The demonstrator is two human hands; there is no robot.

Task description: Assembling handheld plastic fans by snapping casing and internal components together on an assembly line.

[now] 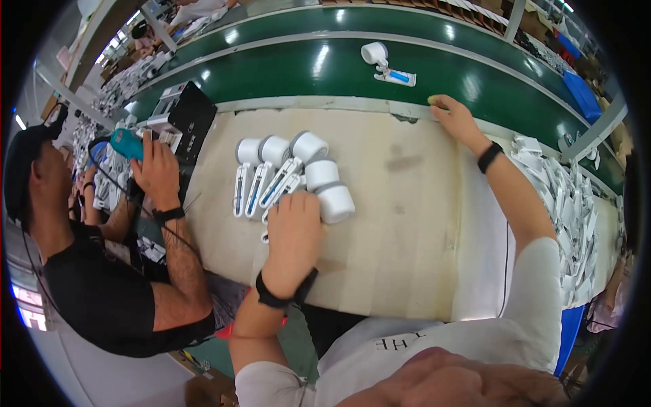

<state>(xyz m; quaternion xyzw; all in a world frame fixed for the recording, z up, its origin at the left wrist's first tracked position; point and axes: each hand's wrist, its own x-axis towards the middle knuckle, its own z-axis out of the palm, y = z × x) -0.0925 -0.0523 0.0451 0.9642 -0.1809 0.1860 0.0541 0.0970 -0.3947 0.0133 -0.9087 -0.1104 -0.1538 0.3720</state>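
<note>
Several white handheld devices with drum-shaped heads and slim handles lie fanned out on the table; one white device [248, 150] is at the left end of the row. My left hand [295, 227] has its fingers curled over the handle of the nearest device [336, 202], whose round head sticks out to the right. The hand hides most of that handle. Stretched forward to the table's far edge, my right hand [458, 122] is beside the green conveyor belt, fingers extended and apparently holding nothing. A yellow-green patch shows at one fingertip.
On the green conveyor belt [291, 71] lies another white device [374, 53] with a blue-striped handle. At my left a co-worker holds a teal power tool [127, 144] near a black box [193, 125]. White parts [559, 217] are heaped at the right.
</note>
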